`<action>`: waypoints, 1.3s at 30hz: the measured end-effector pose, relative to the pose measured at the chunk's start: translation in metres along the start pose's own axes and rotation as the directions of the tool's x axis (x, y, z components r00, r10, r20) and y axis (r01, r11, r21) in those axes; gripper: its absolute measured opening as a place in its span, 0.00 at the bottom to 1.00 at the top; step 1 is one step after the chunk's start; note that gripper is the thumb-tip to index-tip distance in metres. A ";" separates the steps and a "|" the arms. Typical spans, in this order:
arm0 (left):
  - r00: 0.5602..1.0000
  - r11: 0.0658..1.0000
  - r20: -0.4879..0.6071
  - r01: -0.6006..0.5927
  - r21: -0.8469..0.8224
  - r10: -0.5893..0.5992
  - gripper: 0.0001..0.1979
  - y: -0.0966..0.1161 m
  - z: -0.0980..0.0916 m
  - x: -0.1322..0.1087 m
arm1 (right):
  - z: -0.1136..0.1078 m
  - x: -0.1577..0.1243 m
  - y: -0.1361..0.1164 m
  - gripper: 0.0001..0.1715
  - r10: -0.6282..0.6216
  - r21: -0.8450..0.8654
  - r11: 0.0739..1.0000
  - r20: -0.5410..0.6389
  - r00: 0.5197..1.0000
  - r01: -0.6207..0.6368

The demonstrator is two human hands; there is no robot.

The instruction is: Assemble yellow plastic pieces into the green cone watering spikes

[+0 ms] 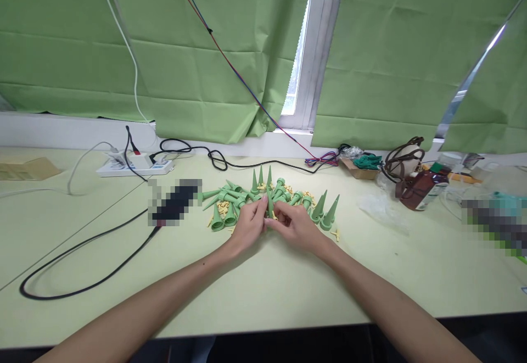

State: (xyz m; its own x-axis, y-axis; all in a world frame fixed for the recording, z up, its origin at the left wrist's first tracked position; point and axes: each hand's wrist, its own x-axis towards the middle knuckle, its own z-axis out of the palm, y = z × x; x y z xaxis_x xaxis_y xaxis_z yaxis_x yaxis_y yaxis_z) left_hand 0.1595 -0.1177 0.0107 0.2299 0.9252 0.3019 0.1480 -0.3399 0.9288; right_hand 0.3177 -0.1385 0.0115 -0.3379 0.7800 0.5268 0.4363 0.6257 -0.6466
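Note:
My left hand (pixel 249 224) is closed around a green plastic cone-shaped spike (pixel 270 204), its tip pointing up. Close against it, my right hand (pixel 302 228) pinches a small yellow plastic fitting (pixel 274 216) at the side of the spike. Behind both hands lies a heap of similar green spikes (pixel 217 223), mixed with small yellow fittings (pixel 223 208). To the right of my right hand, two green spikes (pixel 329 214) stand tip up, and a loose yellow T-shaped fitting (pixel 336 235) lies nearby. More spikes stand upright at the back of the heap.
Left of the heap is a blurred dark device (pixel 177 202) with a black cable (pixel 82 294) looping over the table. A white power strip (pixel 135 168) sits farther back. On the right are a brown bottle (pixel 424 187), a clear plastic bag (pixel 382 209) and a small cardboard box (pixel 358 169).

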 end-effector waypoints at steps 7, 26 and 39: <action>1.000 1.000 0.010 -0.005 0.006 0.005 0.29 -0.001 0.000 0.000 | -0.001 0.000 0.000 0.17 0.011 -0.027 1.000 0.010 1.000 -0.010; 0.998 0.996 0.057 0.031 -0.087 -0.026 0.27 0.002 -0.001 0.001 | 0.002 0.002 0.006 0.21 0.055 0.021 0.998 -0.134 0.989 -0.053; 0.996 0.987 0.090 0.012 -0.158 0.003 0.17 0.008 -0.002 0.001 | 0.000 0.003 0.008 0.19 0.079 0.014 0.997 -0.133 0.988 -0.078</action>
State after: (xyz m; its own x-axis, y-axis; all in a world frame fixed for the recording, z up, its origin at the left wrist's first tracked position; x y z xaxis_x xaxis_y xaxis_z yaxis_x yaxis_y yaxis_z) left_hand 0.1591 -0.1194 0.0188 0.3159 0.9054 0.2838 -0.0033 -0.2980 0.9545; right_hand 0.3204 -0.1314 0.0082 -0.1882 0.8184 0.5430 0.4499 0.5633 -0.6931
